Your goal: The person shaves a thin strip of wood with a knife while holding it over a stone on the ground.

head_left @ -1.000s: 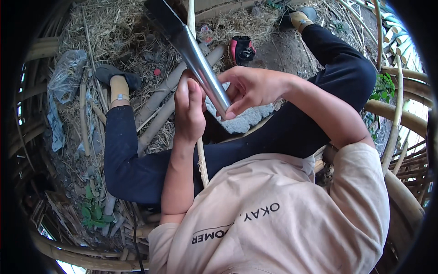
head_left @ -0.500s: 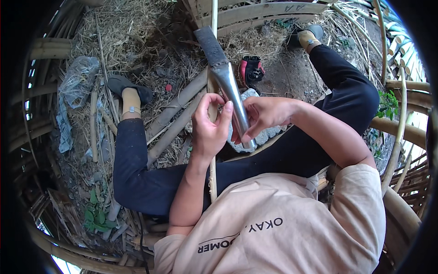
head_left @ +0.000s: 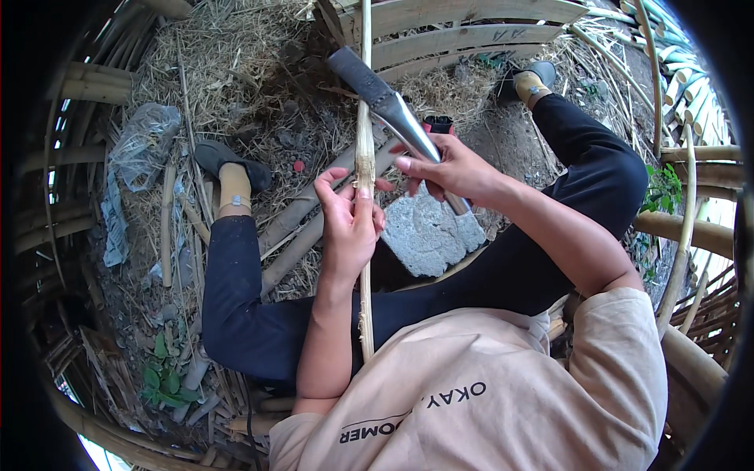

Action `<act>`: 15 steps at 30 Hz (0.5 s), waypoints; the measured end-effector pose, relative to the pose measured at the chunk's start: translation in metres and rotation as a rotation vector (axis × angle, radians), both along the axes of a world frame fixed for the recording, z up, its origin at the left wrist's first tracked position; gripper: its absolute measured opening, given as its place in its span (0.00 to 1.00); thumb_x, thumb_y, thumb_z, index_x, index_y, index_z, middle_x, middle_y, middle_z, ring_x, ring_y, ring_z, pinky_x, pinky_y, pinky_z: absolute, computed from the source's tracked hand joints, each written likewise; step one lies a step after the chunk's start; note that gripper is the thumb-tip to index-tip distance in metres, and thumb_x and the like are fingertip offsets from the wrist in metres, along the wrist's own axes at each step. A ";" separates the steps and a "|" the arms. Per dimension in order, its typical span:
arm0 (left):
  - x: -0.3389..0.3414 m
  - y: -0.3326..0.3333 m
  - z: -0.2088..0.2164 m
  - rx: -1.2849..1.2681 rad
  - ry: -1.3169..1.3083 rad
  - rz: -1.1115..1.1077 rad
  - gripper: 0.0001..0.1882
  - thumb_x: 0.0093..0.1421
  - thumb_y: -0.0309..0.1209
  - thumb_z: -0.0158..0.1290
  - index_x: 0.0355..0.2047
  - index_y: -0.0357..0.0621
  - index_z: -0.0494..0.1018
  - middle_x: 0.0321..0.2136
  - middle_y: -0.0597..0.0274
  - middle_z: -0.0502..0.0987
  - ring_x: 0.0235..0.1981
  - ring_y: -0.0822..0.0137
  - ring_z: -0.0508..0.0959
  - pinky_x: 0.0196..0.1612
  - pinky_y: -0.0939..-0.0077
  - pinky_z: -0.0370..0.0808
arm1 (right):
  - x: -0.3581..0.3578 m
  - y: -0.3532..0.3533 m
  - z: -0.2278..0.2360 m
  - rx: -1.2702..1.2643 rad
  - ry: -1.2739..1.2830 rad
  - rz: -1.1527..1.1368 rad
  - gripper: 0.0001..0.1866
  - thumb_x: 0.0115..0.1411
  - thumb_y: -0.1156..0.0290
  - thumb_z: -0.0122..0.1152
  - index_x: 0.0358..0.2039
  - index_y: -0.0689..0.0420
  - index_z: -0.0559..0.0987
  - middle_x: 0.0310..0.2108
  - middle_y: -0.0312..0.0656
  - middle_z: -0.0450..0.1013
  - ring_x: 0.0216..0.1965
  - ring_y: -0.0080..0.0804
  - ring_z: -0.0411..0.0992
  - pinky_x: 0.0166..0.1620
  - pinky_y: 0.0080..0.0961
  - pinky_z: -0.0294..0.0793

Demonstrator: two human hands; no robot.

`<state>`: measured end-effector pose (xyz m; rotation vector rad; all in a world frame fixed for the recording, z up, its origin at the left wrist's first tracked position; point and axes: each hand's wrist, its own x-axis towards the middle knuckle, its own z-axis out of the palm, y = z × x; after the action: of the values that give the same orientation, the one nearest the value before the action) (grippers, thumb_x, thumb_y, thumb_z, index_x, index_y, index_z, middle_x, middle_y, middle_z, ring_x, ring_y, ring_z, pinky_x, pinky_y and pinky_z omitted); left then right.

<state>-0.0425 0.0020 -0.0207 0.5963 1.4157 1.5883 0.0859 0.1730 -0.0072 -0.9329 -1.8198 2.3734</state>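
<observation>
A long, thin bamboo strip (head_left: 365,271) runs up the picture between my legs, with a rough, frayed node partway along. Just below that node my left hand (head_left: 349,224) pinches the strip between thumb and fingers. My right hand (head_left: 459,173) is wrapped round the shiny tubular handle of a metal blade tool (head_left: 397,114). Its flat, dark blade slants up and to the left, across the strip; whether it touches the strip I cannot tell. Under my right hand lies a grey stone block (head_left: 432,231).
A red and black object (head_left: 438,125) is partly hidden behind the tool. Bamboo poles (head_left: 302,200) lie on the straw-strewn ground, with a clear plastic bag (head_left: 145,145) at left. Wooden boards (head_left: 463,35) stand ahead; cut bamboo (head_left: 691,90) is piled far right.
My right hand has moved up and right with the tool, which is tilted further left. The stone block shows more. My left hand has moved slightly down, its fingers now at the strip.
</observation>
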 end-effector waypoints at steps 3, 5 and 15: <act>-0.016 -0.002 0.009 -0.126 -0.055 -0.115 0.14 0.75 0.32 0.42 0.57 0.42 0.60 0.37 0.56 0.78 0.24 0.79 0.73 0.24 0.88 0.70 | -0.003 -0.002 0.012 0.050 0.061 -0.085 0.25 0.67 0.60 0.63 0.57 0.59 0.70 0.35 0.43 0.80 0.24 0.19 0.76 0.25 0.19 0.76; -0.022 -0.002 0.009 -0.150 -0.136 -0.172 0.14 0.75 0.33 0.43 0.56 0.43 0.63 0.36 0.56 0.77 0.22 0.78 0.72 0.23 0.87 0.69 | -0.003 -0.001 0.014 0.045 0.083 -0.084 0.23 0.67 0.61 0.63 0.56 0.58 0.69 0.33 0.43 0.80 0.26 0.20 0.77 0.27 0.19 0.77; -0.015 0.002 0.013 -0.112 -0.525 -0.065 0.13 0.77 0.38 0.39 0.45 0.44 0.68 0.18 0.76 0.56 0.16 0.85 0.53 0.16 0.90 0.51 | 0.007 0.025 0.016 0.442 -0.122 0.083 0.18 0.57 0.76 0.64 0.49 0.61 0.75 0.30 0.42 0.80 0.30 0.25 0.79 0.33 0.26 0.77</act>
<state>-0.0576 0.0039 -0.0081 0.1364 1.0659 1.4635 0.0931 0.1979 0.0086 -0.9742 -2.3318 1.8564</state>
